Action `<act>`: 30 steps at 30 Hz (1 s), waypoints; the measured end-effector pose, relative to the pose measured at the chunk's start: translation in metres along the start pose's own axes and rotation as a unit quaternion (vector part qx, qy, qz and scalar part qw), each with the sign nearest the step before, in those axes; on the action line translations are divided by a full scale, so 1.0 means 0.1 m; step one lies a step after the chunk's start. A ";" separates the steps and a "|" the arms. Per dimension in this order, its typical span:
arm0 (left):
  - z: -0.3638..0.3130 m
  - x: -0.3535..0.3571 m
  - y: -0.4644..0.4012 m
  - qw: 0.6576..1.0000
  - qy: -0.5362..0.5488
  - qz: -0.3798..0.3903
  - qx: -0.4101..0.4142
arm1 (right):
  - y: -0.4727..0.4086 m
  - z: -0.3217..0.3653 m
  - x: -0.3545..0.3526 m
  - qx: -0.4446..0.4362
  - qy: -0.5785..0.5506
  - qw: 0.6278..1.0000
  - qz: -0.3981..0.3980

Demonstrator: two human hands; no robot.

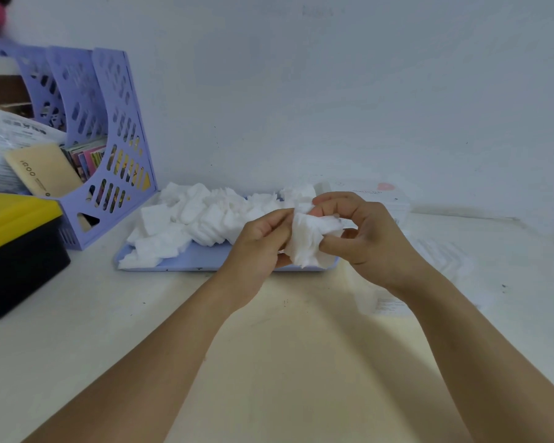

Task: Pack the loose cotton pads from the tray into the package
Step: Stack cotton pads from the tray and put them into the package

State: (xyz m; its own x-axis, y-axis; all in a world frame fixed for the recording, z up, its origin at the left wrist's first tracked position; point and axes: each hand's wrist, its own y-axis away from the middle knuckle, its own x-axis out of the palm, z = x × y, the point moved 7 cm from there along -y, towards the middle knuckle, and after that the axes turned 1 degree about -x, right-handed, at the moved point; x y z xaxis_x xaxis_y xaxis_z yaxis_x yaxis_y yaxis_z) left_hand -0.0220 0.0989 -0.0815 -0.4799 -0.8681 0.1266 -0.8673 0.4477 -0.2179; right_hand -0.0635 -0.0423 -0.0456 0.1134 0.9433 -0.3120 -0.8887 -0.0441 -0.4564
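Head view gives you the whole bench, so start with the biggest thing in play: the lavender tray (186, 259), its long axis running from 9 o'clock to 3 o'clock across the middle of the table (301, 346). Heaped along it is the pile of loose cotton pads (202, 219), thickest toward the 10 o'clock end and spilling over the left rim.

Next in size is the package (442, 254), a pale, flattened plastic wrapper lying at about 3 o'clock from your hands, just beyond your right wrist. It blends into the white table, and you probably cannot judge from here which end is its mouth.

Then your hands, meeting over the tray's right end. Your left hand (259, 241) has its fingers curled and pinching the left edge of a bunch of pads (307, 238). Your right hand (362, 231) clamps the same bunch from the other side, thumb under and fingers bent over the top. Neither hand is free.

The relation to weigh is this: the bunch sits between your palms, hanging with its long axis roughly 12 to 6 o'clock, while the package lies at 3 o'clock, nearer your right hand than your left. In my judgement the bunch has to travel rightward, and one hand must let go to open the wrapper.
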 end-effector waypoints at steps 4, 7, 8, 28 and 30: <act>0.01 -0.03 -0.01 1.000 0.020 -0.016 -0.014 | 0.00 0.03 0.00 -0.005 0.006 1.000 -0.004; 0.00 -0.01 0.00 1.000 0.021 -0.005 -0.007 | 0.00 0.06 0.01 -0.016 0.025 1.000 -0.002; 0.00 0.00 -0.01 1.000 0.030 0.001 -0.007 | 0.00 0.08 0.01 -0.020 0.025 0.999 0.000; 0.04 0.01 -0.01 0.992 0.110 0.029 -0.061 | 0.03 0.17 0.00 -0.066 0.094 0.993 0.001; 0.05 0.01 -0.01 0.991 0.110 0.034 -0.064 | 0.02 0.14 -0.02 -0.056 0.087 0.995 0.003</act>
State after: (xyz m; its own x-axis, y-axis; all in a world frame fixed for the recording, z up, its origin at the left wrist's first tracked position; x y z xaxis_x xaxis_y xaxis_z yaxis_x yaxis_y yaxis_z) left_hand -0.0209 0.0963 -0.0859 -0.5429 -0.7732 0.3277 -0.8347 0.5396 -0.1098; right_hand -0.0716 -0.0397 -0.0343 0.1917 0.8724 -0.4497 -0.8355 -0.0953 -0.5411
